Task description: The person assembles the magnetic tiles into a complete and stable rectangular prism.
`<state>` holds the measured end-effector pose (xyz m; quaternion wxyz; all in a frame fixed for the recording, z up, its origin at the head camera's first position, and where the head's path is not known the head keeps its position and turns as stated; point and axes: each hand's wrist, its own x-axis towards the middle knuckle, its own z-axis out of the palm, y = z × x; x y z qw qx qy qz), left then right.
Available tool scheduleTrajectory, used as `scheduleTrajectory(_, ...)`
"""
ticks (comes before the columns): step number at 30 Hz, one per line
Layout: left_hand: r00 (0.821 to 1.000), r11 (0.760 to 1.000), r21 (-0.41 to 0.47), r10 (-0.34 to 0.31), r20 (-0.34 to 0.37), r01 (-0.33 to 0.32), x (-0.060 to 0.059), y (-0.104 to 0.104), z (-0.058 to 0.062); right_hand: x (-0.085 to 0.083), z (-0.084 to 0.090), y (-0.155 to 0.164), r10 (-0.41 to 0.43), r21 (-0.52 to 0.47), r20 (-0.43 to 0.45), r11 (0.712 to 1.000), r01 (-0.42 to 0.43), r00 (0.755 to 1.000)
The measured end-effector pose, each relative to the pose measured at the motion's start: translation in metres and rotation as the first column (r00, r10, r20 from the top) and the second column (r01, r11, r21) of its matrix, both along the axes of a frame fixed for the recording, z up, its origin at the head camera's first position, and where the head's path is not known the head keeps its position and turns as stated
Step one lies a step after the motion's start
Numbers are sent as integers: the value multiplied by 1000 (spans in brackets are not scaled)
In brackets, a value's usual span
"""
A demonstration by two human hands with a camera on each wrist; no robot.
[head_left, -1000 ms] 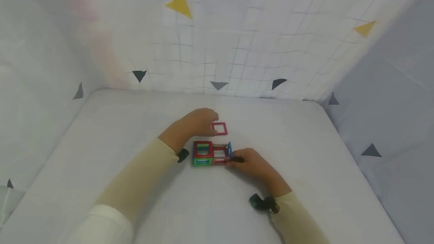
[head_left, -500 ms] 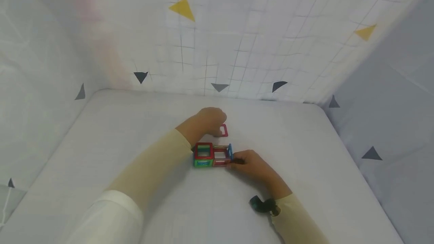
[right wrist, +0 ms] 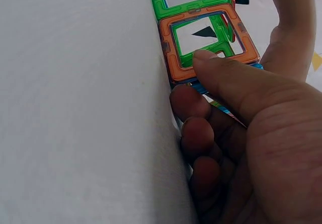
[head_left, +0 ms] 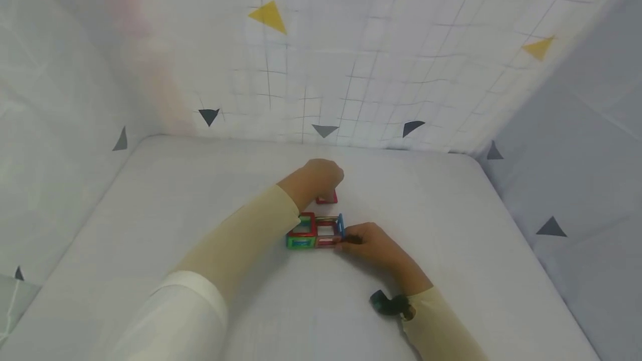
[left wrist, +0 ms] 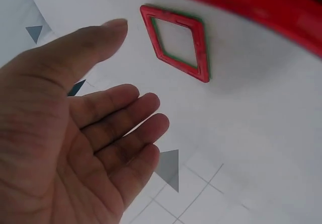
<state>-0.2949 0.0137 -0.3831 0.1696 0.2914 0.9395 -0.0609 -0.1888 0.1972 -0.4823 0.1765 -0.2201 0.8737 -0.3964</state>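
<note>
Left hand [left wrist: 65, 148] — fingers straight, grip apart and holding nothing — hovers just beside the red square frame [left wrist: 177, 42], which lies flat on the tabletop [head_left: 451, 249] beyond its fingertips. Right hand [right wrist: 251, 133] — thumb and curled fingers clamped on the tile structure [head_left: 314, 231] at its end.

Head view high, looking down; 2 wrist views close on the table [head_left: 451, 227].

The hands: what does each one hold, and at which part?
The right hand grips the tile structure at its right end. The left hand holds nothing, open near the red square tile.
</note>
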Motion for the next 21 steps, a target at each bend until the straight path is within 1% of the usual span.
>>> scheduleTrajectory(9, 999, 999, 23, 31, 16, -32, -8, 1, -10, 0, -1, 1, 3, 7, -24, 1000, -3, 1000)
scheduleTrajectory(13, 999, 999, 36, 24, 29, -25, -9, 4, -11, 0, -2, 1, 9, -9, -21, 1000, -10, 1000)
scheduleTrajectory(17, 998, 997, 70, 17, 54, -21, -8, 7, -11, 0, -1, 1, 2, 6, -48, 1000, -2, 999)
scheduleTrajectory(21, 997, 996, 85, 17, 78, -24, -7, 7, -12, 1, 0, 0, -7, 13, -50, 1000, 7, 999)
